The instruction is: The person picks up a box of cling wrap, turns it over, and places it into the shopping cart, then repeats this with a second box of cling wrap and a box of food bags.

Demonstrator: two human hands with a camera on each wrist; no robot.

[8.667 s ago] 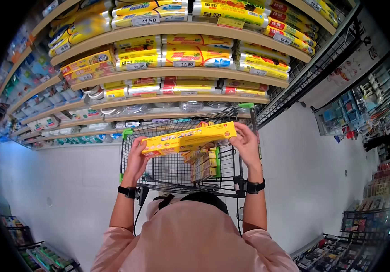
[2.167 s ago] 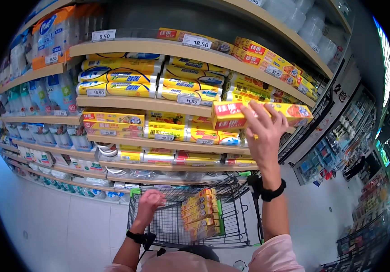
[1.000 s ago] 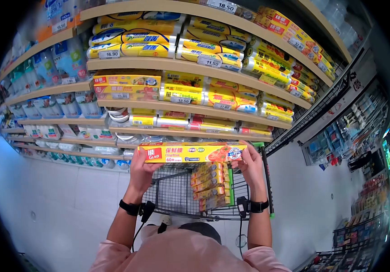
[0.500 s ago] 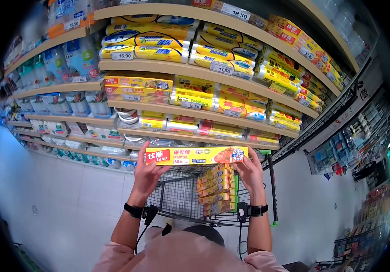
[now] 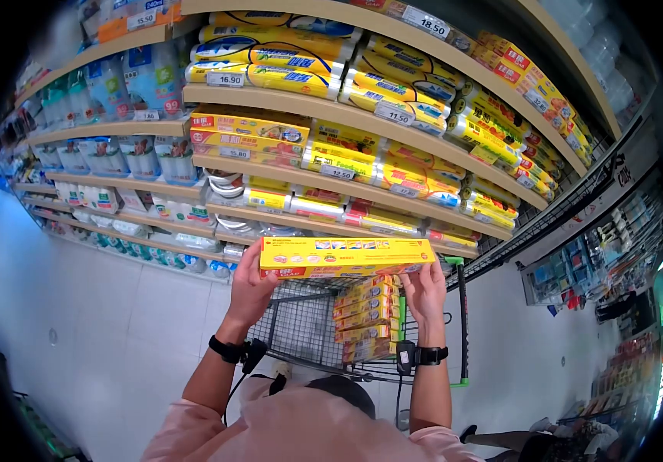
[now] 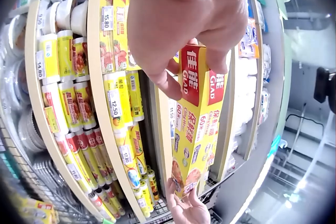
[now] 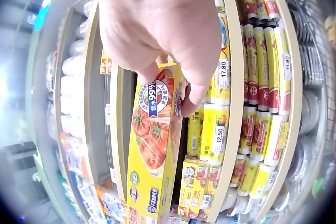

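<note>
A long yellow and red Glad cling wrap box point(image 5: 347, 258) is held level above the cart, in front of the shelves. My left hand point(image 5: 250, 283) grips its left end, thumb and fingers on opposite sides in the left wrist view. At the other end my right hand point(image 5: 425, 291) pinches the box, its fingers beside the tomato picture in the right wrist view. A yellow side with small printed pictures faces up in the head view. Below, several similar yellow boxes point(image 5: 364, 319) lie stacked inside the black wire shopping cart point(image 5: 285, 327).
Shelves point(image 5: 270, 100) ahead carry yellow rolls point(image 5: 270, 75) and boxed wraps point(image 5: 251, 137) with price tags. Plastic cups point(image 5: 143, 81) stand on the left. The cart has a green-ended bar point(image 5: 464, 331) at right. A person's leg point(image 5: 501, 439) shows at lower right.
The right hand alone held the box up by the shelf; then both hands took its ends over the cart. Since half a second ago the box has rolled, turning its front face downward.
</note>
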